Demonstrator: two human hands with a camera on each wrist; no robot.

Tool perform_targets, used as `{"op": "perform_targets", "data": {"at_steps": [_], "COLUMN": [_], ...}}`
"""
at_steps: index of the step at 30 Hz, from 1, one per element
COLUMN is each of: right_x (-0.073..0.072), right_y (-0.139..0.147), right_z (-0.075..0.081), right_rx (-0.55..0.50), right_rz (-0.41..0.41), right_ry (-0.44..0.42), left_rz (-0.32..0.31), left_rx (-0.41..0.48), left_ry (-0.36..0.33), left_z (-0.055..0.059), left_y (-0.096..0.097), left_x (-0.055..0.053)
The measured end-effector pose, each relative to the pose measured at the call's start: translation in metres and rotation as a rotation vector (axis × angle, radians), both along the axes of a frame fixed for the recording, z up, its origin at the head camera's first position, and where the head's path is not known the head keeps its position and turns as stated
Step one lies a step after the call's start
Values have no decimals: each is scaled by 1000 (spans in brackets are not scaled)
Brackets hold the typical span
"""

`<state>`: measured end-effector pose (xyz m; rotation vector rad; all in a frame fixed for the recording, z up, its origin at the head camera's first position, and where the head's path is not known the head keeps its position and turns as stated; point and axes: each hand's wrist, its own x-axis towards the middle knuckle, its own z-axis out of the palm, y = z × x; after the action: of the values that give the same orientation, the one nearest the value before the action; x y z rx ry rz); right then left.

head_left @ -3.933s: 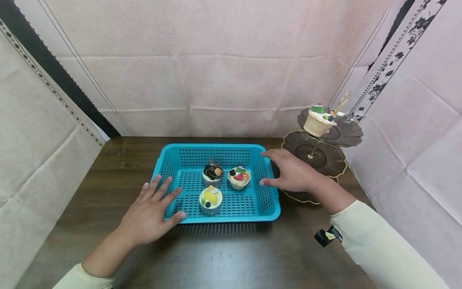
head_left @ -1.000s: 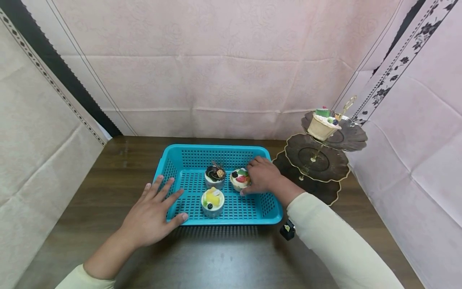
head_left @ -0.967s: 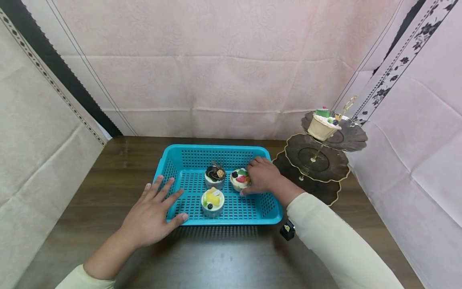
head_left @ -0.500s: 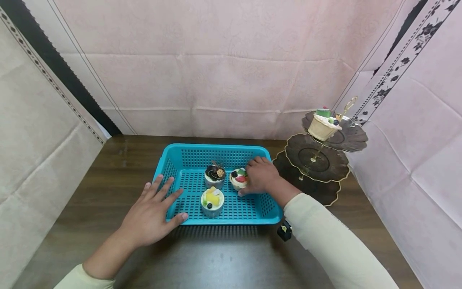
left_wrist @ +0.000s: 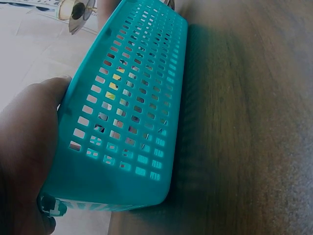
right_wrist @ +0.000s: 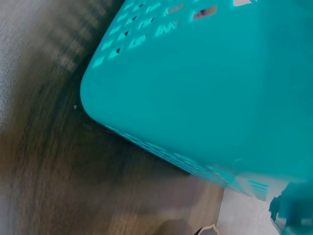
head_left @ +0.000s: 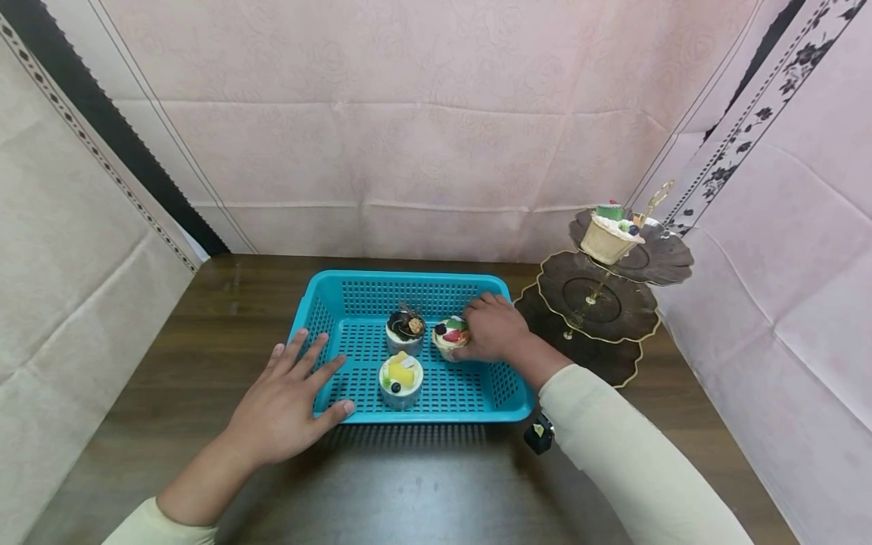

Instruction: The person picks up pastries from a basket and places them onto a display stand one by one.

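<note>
Left hand (head_left: pixel 289 405) unchanged, fingers spread wide at the blue basket (head_left: pixel 436 418)'s left rim. Chocolate cupcake (head_left: pixel 405 329) and yellow cupcake (head_left: pixel 400 378) unmoved. Fruit cupcake (head_left: pixel 446 337), right half of basket, shifted a touch; right hand (head_left: pixel 493 327)'s thumb has closed in, now gripping it (lifted? can't tell), so grasp looks nearly secured. Right forearm (head_left: pixel 613 424) slants over the right rim.

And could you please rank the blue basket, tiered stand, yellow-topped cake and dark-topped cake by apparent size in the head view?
1. Blue basket
2. Tiered stand
3. Yellow-topped cake and dark-topped cake, too alike to rank
</note>
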<state>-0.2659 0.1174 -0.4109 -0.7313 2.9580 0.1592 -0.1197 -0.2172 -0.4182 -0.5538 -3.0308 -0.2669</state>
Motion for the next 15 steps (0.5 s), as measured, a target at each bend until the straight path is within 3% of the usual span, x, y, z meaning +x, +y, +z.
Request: {"op": "perform_targets", "data": {"at_steps": [15], "right_x": [1], "right_y": [9], "right_z": [9], "right_rx": [-281], "right_rz": [7], "right_ry": [11], "left_rz": [3], "left_rx": [-10], "left_ry": [-2], "left_z": [0], "left_y": [0], "left_x": [-1]}}
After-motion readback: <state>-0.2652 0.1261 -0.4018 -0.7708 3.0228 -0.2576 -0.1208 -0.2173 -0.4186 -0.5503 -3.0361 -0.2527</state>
